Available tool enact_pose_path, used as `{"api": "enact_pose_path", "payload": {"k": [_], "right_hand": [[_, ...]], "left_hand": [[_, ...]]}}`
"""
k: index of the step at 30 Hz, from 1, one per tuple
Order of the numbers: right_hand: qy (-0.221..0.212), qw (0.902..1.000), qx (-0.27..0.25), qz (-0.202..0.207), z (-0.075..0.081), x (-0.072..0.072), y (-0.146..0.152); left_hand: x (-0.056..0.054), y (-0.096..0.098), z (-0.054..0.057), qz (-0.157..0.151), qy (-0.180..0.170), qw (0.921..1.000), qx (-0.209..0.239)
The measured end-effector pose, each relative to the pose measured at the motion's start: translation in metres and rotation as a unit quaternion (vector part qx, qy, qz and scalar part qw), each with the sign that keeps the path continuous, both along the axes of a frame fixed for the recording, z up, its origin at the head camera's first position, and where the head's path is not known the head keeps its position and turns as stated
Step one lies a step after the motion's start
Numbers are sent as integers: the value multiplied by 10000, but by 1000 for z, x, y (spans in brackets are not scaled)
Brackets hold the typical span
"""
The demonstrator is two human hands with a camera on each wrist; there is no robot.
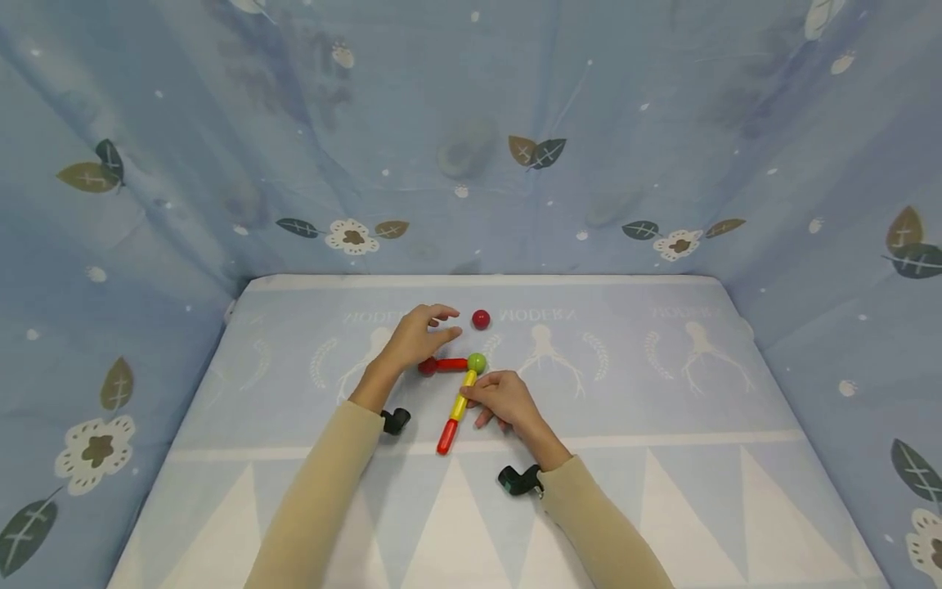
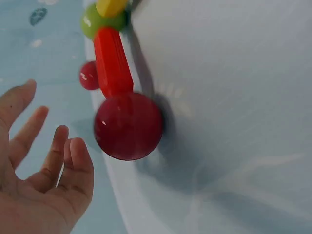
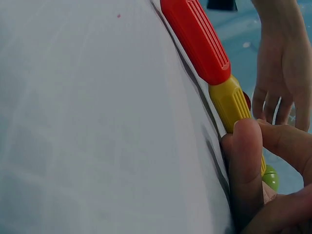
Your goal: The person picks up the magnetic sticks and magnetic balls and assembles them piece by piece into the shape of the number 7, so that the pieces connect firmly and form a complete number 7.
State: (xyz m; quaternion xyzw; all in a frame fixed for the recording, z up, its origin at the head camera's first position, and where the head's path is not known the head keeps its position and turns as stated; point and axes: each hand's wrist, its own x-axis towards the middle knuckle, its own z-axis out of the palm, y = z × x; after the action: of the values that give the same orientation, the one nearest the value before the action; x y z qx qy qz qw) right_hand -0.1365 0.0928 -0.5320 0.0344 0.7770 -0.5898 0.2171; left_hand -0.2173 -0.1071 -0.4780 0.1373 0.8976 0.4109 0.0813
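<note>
My right hand (image 1: 508, 398) pinches a yellow stick (image 1: 459, 407) between thumb and fingers. One end of the stick meets a green ball (image 1: 477, 362); a red stick (image 1: 446, 438) continues it at the near end. From the green ball a second red stick (image 1: 452, 364) runs left to a dark red ball (image 2: 127, 126). My left hand (image 1: 415, 335) hovers over that dark red ball, fingers spread and holding nothing. Its fingertips point toward a loose red ball (image 1: 481, 319), which lies just beyond them on the table.
The pieces lie on a table with a pale blue and white patterned cover (image 1: 633, 401). Blue patterned fabric (image 1: 471, 188) rises behind the table and at both sides. Black wrist devices (image 1: 519, 480) sit at both wrists.
</note>
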Motion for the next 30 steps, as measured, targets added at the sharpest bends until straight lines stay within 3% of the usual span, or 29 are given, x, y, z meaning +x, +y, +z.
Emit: {"api": "enact_pose_path", "payload": {"k": [5, 10, 18, 30], "right_hand": [[-11, 10000, -7, 10, -1, 1, -1], [56, 10000, -20, 27, -2, 2, -1], [94, 9999, -17, 42, -2, 1, -1], [130, 9999, 10, 31, -4, 0, 0]], "left_hand": [[-26, 10, -5, -135, -259, 9994, -171], [-38, 20, -13, -223, -433, 9978, -444], [-46, 32, -21, -206, -588, 9947, -819], [-43, 42, -20, -107, -521, 9923, -1118]]}}
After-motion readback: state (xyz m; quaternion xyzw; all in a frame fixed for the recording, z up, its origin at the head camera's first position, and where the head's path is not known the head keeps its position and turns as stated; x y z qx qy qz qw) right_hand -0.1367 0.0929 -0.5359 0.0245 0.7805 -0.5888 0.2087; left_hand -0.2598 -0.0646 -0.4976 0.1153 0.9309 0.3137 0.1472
